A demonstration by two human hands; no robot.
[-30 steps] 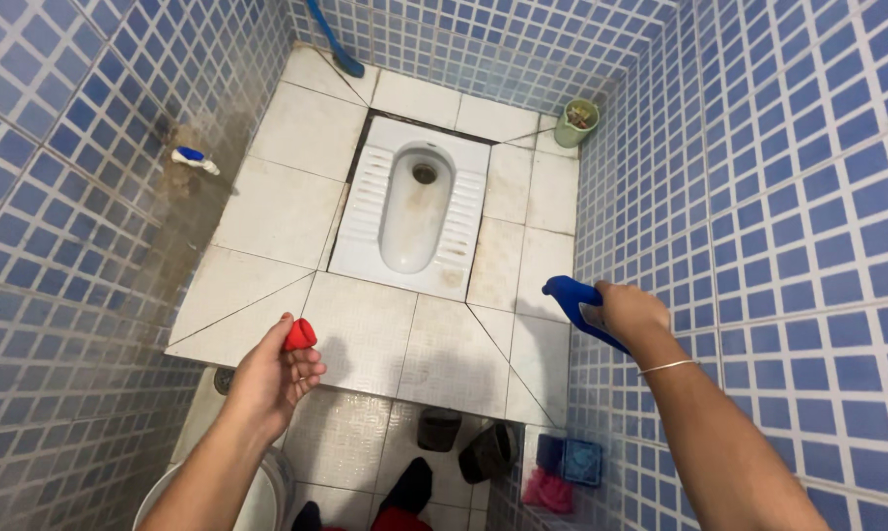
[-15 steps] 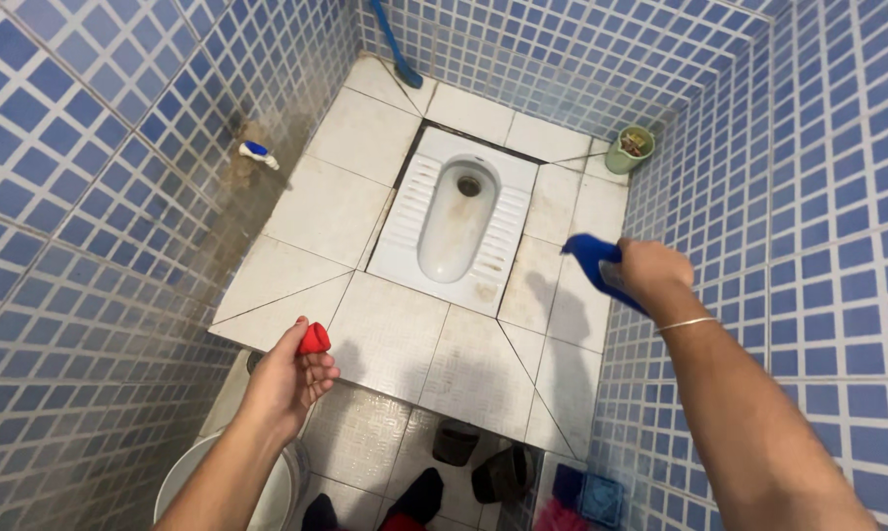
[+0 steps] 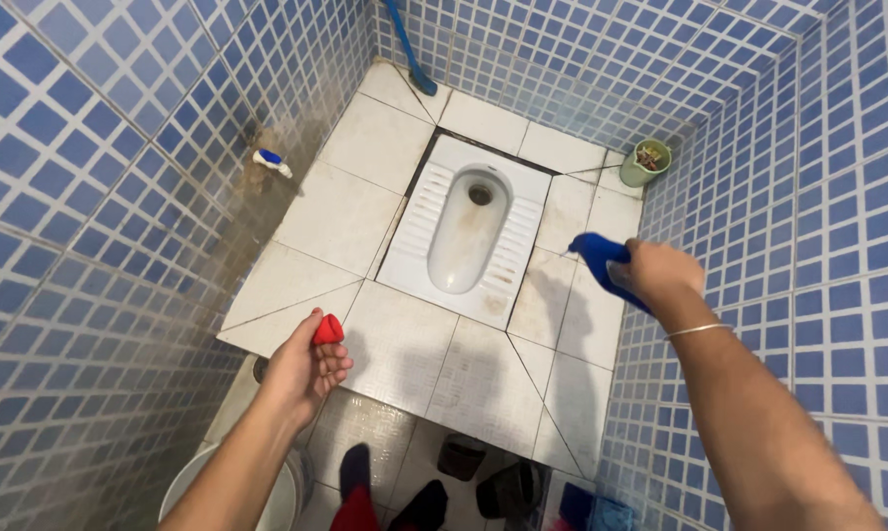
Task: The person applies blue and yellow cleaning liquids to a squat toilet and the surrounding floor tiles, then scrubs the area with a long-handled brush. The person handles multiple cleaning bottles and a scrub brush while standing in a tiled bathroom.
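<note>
Two hands raised over one white squat toilet [image 3: 468, 233]: left hand [image 3: 301, 374] pinching one red cap [image 3: 328, 329], right hand [image 3: 657, 272] gripping one blue bottle [image 3: 598, 258].

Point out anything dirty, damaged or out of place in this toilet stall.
Brown staining streaks the squat pan bowl, and grime darkens the left wall around the tap. The right hand holds a blue bottle; the left hand holds its red cap.
</note>
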